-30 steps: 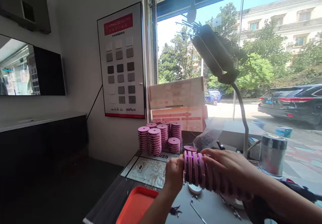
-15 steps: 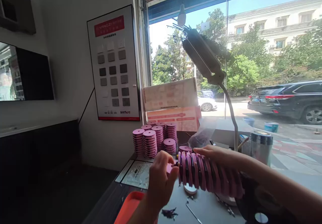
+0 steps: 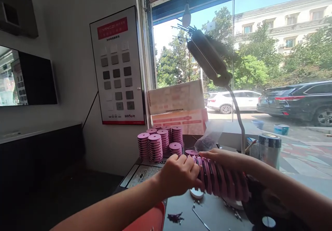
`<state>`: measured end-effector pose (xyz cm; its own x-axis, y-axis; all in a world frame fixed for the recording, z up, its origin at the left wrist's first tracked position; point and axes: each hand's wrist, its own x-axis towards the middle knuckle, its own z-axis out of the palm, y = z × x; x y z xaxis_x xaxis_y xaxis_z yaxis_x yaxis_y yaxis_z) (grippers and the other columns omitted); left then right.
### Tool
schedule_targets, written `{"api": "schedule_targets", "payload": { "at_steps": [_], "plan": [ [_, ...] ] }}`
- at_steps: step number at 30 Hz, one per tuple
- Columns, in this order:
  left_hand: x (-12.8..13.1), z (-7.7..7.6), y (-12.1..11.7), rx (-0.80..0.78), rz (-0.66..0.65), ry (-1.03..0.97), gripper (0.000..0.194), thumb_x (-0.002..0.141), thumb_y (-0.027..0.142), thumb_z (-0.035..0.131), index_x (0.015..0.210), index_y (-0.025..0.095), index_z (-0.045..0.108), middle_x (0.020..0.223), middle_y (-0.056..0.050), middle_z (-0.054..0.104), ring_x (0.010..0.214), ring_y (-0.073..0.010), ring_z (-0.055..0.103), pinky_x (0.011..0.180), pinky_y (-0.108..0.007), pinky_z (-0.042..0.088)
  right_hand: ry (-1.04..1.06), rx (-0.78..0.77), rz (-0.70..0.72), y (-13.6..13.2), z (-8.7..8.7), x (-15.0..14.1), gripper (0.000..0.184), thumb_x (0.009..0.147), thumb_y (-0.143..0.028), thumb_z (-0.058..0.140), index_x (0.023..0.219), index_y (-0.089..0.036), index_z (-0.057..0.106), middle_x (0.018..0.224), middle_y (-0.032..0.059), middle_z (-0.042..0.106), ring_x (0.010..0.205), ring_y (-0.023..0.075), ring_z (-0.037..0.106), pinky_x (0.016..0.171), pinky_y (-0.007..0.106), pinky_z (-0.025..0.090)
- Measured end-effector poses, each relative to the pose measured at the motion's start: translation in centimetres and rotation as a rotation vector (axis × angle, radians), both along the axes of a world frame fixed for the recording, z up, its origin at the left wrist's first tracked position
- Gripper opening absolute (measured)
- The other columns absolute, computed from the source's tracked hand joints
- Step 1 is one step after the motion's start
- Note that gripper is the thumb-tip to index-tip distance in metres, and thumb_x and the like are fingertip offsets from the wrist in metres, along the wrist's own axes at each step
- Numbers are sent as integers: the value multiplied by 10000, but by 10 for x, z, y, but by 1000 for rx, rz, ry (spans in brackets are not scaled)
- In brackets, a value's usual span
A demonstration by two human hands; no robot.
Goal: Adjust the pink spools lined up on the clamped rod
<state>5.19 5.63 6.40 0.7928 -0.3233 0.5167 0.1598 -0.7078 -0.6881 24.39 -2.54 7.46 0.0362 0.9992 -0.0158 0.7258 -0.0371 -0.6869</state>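
Note:
A long row of pink round discs [image 3: 223, 182] lies sideways along my right forearm, above the grey desk [image 3: 218, 213]. My left hand [image 3: 180, 174] is closed round the row's left end, fingers wrapped over the first discs. My right hand [image 3: 221, 156] rests on top of the row, fingers stretched out flat along it and pressing it down. Behind the hands stand several upright stacks of the same pink discs [image 3: 159, 142], with one short stack [image 3: 191, 153] close to my fingertips.
A desk lamp [image 3: 210, 59] on a bent stalk leans over the desk. Cartons [image 3: 176, 108] lean on the window. A metal can [image 3: 269, 149] stands right, an orange tray [image 3: 150, 220] at the near left, a clear bag [image 3: 210, 139] behind. Small bits litter the desk.
My left hand has gone from the open end of the row to gripping over its first discs. The right hand stays laid on top. The view has shifted slightly.

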Motion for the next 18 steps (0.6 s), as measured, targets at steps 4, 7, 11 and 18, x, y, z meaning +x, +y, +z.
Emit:
{"api": "schedule_targets", "payload": {
  "at_steps": [4,7,11,18],
  "plan": [
    [0,10,-1,78,-52,159,217,874,263,375,696,179,465,657,-5,551,541,-152,502,418,-290,267,9,-3,4,0,1,0,449,866,-549,310,594,-204,406,560,-67,317,507,110,334,602,297,318],
    [2,22,3,91,-95,303,109,820,142,421,751,169,501,703,-2,569,578,-151,527,434,-285,337,20,0,7,0,1,0,441,866,-533,324,597,-199,422,572,-61,338,531,115,353,621,302,319],
    [17,44,18,44,-56,305,225,886,209,350,755,174,530,704,-2,577,599,-158,561,455,-282,387,53,-15,2,-1,0,0,457,847,-575,332,602,-200,421,583,-56,343,539,115,347,613,299,324],
    [63,59,69,-154,220,151,215,887,240,417,823,122,585,788,-60,655,706,-195,638,543,-288,458,96,-44,34,0,2,-2,574,798,-671,302,640,-155,499,595,-15,424,555,115,365,623,301,371]
  ]
}}
